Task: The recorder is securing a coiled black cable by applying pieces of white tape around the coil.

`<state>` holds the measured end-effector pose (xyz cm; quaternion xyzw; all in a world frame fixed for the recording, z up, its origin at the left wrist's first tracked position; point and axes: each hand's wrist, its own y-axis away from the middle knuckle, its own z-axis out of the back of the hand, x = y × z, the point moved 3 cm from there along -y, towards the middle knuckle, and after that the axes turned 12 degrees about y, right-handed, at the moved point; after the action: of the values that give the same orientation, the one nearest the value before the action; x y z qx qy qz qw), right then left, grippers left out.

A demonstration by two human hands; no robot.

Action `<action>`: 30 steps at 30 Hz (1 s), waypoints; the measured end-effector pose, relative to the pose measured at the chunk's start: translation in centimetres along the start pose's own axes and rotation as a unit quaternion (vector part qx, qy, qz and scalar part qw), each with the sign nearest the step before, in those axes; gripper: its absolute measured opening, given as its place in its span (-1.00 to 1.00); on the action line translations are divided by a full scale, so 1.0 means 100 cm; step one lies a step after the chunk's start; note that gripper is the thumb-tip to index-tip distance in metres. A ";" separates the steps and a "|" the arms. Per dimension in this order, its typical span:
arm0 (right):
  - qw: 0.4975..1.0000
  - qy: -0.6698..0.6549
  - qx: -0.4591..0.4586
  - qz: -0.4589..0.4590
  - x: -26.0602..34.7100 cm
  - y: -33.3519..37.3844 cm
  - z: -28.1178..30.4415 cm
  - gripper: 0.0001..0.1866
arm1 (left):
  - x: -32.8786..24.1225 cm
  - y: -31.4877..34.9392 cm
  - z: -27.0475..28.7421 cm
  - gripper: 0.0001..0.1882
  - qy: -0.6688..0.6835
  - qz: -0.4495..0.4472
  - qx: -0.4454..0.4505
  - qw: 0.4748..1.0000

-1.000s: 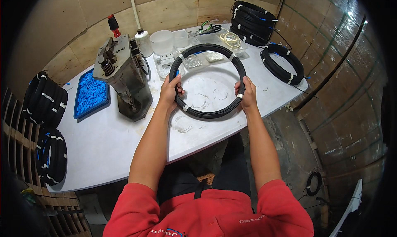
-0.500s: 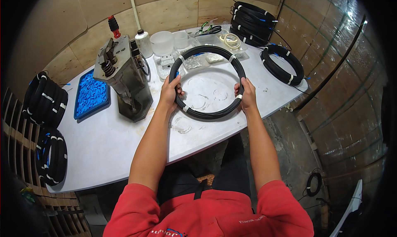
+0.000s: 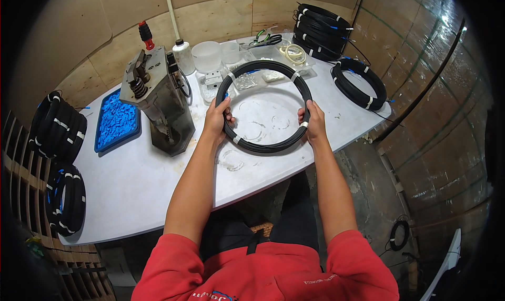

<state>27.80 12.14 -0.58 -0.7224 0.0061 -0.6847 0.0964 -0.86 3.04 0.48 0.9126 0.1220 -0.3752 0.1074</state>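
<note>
Between my hands I hold a coil of black cable (image 3: 270, 148), bound with several white tape bands and showing a bit of blue at its far side. My left hand (image 3: 216, 119) is closed round the coil's left side, thumb on top and fingers curled inside the ring. On the opposite side my right hand (image 3: 314, 121) grips it the same way, next to a white band. The ring is held above the white table (image 3: 200, 176), and the tabletop with its dark scuffs shows through the middle.
Left of centre stands a metal bench machine (image 3: 167, 104) with a red-and-black handle; beside it is a tray of blue connectors (image 3: 118, 117). Clear tubs (image 3: 206, 56) and a parts tray (image 3: 273, 51) line the back. More coils lie stacked far right (image 3: 321, 33), singly at right (image 3: 360, 85), and at left (image 3: 59, 126).
The coil's far edge has dipped slightly toward the table. Both hands keep their grip in nearly the same place.
</note>
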 end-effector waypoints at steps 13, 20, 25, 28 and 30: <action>1.000 0.003 -0.002 -0.008 0.000 0.000 0.000 -0.67 | 0.000 0.000 -0.001 -0.82 -0.002 0.001 -0.007 1.000; 1.000 0.008 -0.005 -0.011 0.002 0.001 -0.002 -0.66 | 0.000 0.001 -0.001 -0.83 -0.003 0.005 -0.011 1.000; 1.000 0.013 -0.010 -0.012 0.002 0.002 -0.002 -0.65 | 0.000 0.000 -0.001 -0.83 -0.001 0.004 -0.011 1.000; 1.000 0.013 -0.008 -0.012 0.001 0.000 -0.001 -0.65 | 0.000 0.001 -0.002 -0.83 -0.002 0.005 -0.010 1.000; 1.000 0.012 -0.007 -0.012 0.001 0.000 -0.001 -0.64 | 0.000 0.001 -0.001 -0.84 -0.004 0.004 -0.011 1.000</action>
<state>27.69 12.09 -0.50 -0.7150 0.0034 -0.6943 0.0824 -0.78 3.02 0.62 0.9103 0.1220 -0.3771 0.1192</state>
